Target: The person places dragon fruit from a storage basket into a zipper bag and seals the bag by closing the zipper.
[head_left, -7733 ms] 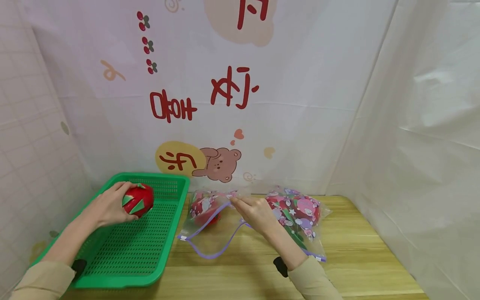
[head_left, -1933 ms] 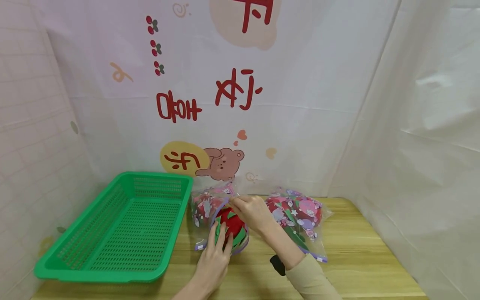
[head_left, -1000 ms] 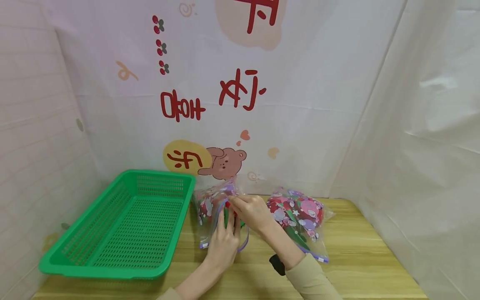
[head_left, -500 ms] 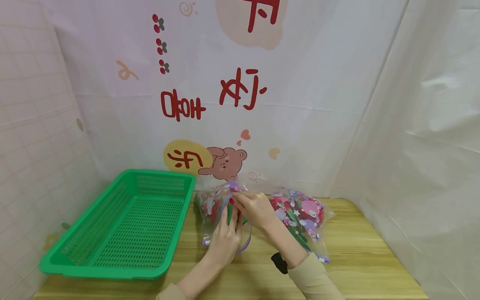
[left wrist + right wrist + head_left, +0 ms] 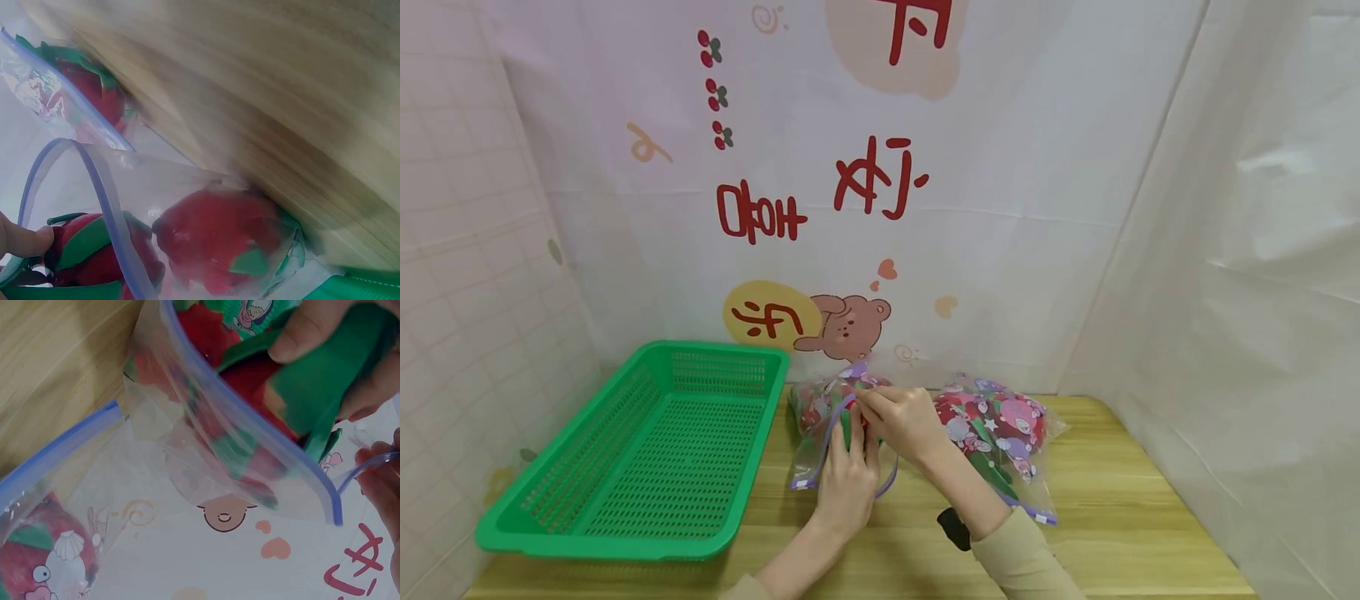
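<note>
My left hand (image 5: 847, 492) reaches into the mouth of a clear printed zip bag (image 5: 808, 454). It grips a red dragon fruit (image 5: 87, 250) with green scales, the thumb pressed on its side in the left wrist view. Further inside the same bag lies another dragon fruit (image 5: 212, 234). My right hand (image 5: 906, 421) pinches the bag's purple zip edge at the top, holding the mouth wide; in the right wrist view its fingers (image 5: 381, 481) show at the right border. In the head view, the hands mostly cover the held fruit.
A green plastic basket (image 5: 677, 546) with slotted sides stands to the left on the wooden table (image 5: 1120, 500). Right of my hands lies a second printed zip bag (image 5: 1000, 442) with dragon fruit inside. A white printed cloth (image 5: 1000, 208) hangs behind the table.
My left hand has carried the dragon fruit from over the basket to the bag, then pushed it deeper into the mouth. My right hand has stayed at the bag's edge.
</note>
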A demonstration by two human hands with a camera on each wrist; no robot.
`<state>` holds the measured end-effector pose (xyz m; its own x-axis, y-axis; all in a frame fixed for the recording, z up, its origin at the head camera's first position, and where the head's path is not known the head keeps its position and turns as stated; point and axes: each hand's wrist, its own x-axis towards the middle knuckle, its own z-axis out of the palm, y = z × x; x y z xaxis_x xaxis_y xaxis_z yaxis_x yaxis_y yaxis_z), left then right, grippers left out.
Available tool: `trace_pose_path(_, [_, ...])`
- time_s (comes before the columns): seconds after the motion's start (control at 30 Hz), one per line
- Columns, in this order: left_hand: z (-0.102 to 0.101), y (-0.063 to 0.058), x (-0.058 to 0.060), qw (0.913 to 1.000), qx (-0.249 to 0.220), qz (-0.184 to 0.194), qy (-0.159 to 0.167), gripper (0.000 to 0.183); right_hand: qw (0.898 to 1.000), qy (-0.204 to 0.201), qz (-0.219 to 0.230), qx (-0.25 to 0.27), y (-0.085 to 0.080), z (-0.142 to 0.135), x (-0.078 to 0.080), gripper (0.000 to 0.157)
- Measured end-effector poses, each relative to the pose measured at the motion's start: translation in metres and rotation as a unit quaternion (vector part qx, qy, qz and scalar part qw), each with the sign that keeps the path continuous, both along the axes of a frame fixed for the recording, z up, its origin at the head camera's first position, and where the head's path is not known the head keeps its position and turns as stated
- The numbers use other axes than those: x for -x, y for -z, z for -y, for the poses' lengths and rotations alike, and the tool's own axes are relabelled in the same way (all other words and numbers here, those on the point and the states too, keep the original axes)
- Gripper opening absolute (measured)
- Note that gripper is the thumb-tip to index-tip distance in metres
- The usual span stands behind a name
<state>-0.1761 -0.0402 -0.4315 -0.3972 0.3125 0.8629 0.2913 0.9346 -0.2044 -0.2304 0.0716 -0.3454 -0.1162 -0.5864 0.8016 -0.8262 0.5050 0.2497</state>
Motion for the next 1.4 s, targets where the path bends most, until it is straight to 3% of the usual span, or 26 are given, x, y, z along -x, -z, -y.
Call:
trace_pose_path(0.23, [0.0,-0.002,0.006,0.9998,-0.012,-0.006,-0.011,0.065,0.999,0.029,-0.013,-0.002,0.008,-0.007,0.0,0.019])
trace_pose_path(0.3, [0.001,-0.002,0.007,0.9998,-0.013,-0.001,-0.013,0.055,0.999,0.042,-0.018,-0.005,0.014,-0.012,0.002,0.023])
trace_pose_path(0.4, [0.002,-0.002,0.007,0.9998,-0.017,0.012,-0.005,0.023,0.998,0.056,-0.011,-0.004,0.024,-0.022,0.006,0.028])
trace_pose_path(0.43, [0.002,-0.002,0.008,0.9997,-0.018,0.015,-0.001,0.024,0.998,0.06,-0.008,-0.001,0.026,-0.025,0.007,0.029])
trace_pose_path(0.53, [0.002,-0.002,0.007,0.9995,-0.019,0.02,0.015,0.054,0.998,0.055,0.003,0.014,0.031,-0.031,0.008,0.03])
trace_pose_path(0.73, [0.008,-0.004,0.006,0.9986,-0.041,0.019,0.027,0.058,0.999,0.03,0.017,0.034,0.027,-0.021,0.002,0.029])
trace_pose_path(0.87, [0.015,-0.01,0.004,0.9968,-0.064,0.034,0.033,0.021,0.997,0.032,0.047,0.057,0.023,-0.009,-0.003,0.026])
trace_pose_path(0.9, [0.017,-0.012,0.003,0.9964,-0.067,0.039,0.034,0.019,0.996,0.031,0.056,0.063,0.023,-0.006,-0.005,0.026])
trace_pose_path(1.0, [0.021,-0.016,0.002,0.996,-0.068,0.047,0.033,0.036,0.992,0.02,0.095,0.085,0.022,0.001,-0.01,0.023])
trace_pose_path(1.13, [0.019,-0.017,0.002,0.9958,-0.067,0.05,0.039,0.034,0.983,0.026,0.139,0.115,0.02,0.004,-0.016,0.019])
trace_pose_path(1.3, [0.013,-0.013,0.003,0.9938,-0.073,0.051,0.067,0.031,0.986,0.067,0.115,0.103,0.02,-0.002,-0.017,0.018])
trace_pose_path(1.4, [0.009,-0.009,0.002,0.9961,-0.032,0.042,0.071,0.037,0.986,0.077,0.113,0.093,0.019,-0.007,-0.015,0.015])
